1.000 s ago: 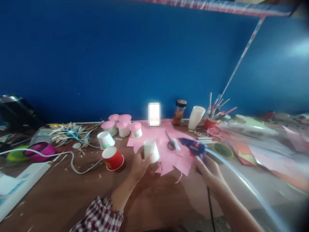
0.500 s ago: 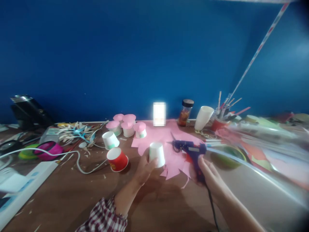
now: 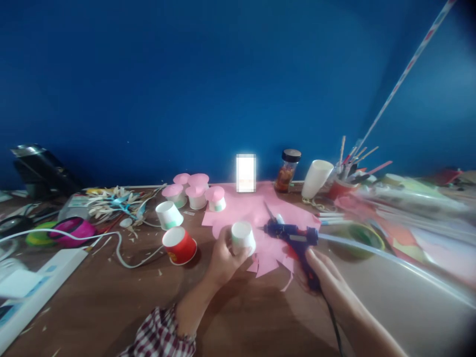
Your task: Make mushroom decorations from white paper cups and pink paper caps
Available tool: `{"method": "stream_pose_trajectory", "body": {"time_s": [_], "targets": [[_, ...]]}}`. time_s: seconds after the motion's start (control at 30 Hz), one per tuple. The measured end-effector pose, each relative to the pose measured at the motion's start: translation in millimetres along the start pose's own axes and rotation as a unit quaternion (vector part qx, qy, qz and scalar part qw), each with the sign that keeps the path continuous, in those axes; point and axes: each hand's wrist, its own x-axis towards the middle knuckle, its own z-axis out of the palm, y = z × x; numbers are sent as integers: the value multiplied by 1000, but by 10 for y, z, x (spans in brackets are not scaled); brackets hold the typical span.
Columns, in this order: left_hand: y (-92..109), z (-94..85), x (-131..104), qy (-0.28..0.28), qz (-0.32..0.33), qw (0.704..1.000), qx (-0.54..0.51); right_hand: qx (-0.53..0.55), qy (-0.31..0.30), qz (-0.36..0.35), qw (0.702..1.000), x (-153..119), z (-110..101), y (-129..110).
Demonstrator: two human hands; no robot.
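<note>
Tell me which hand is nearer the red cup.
Left. The left hand, holding a white cup, is just right of the red cup; the right hand, gripping the blue glue gun, is farther off to the right.

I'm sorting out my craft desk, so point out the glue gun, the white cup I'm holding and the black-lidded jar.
Glue gun (image 3: 292, 233): head view, on its blue body.
Held white cup (image 3: 244, 239): head view, on its side wall.
Black-lidded jar (image 3: 285, 174): head view, on its side below the lid.

The head camera faces forward and down over the nearby table (image 3: 111, 302) toward a blue wall (image 3: 208, 94).
</note>
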Motion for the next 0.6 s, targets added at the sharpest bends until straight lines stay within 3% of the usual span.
{"method": "stream_pose_trajectory", "body": {"time_s": [0.27,0.6], "targets": [[65,14,-14,13,-16,998,53,-56,0,-31,998,31,7,1],[75,39,-37,9,-13,999,44,-86,-27,-68,994,59,4,3]]}}
